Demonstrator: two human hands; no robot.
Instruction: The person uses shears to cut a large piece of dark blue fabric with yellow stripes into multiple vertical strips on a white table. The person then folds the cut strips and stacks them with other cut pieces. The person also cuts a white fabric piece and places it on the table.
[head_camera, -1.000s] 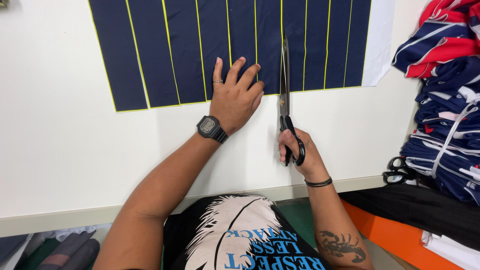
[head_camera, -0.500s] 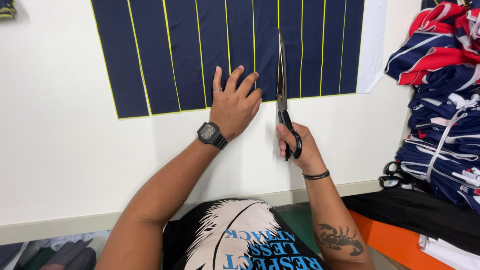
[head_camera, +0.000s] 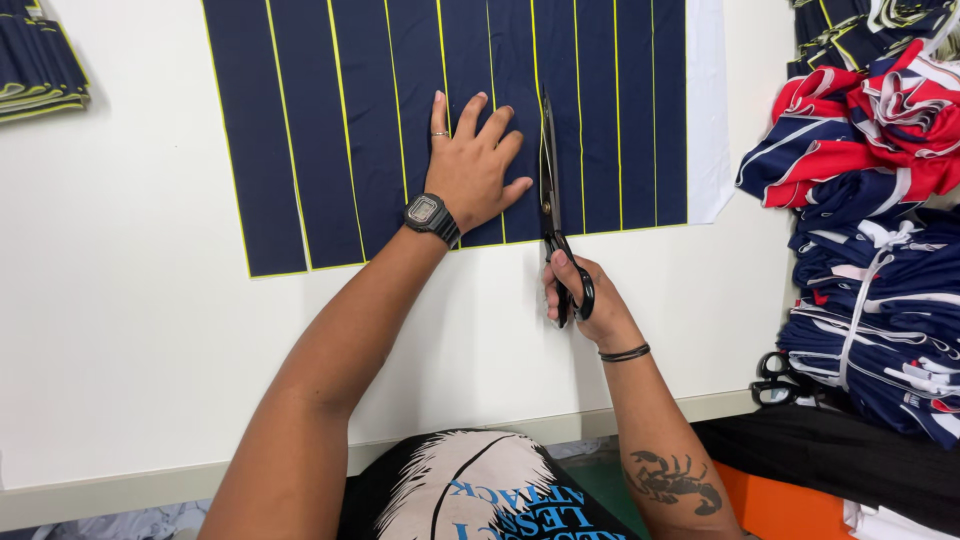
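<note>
Since the earlier frame, the scissors (head_camera: 552, 205) sit further up into the navy cloth (head_camera: 340, 110), along a yellow line. The right hand (head_camera: 578, 295) grips the scissor handles at centre frame. The left hand (head_camera: 478, 165) lies flat, fingers spread, pressing the cloth onto the white tabletop (head_camera: 120, 330). Folded garments (head_camera: 870, 230) are stacked at right.

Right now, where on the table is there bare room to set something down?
The white table is bare left of the navy striped fabric, down to the near edge, under the folded stack. A narrower bare strip lies right of the right hand, before the garment pile. It is crowded where the left hand and scissors are.
</note>
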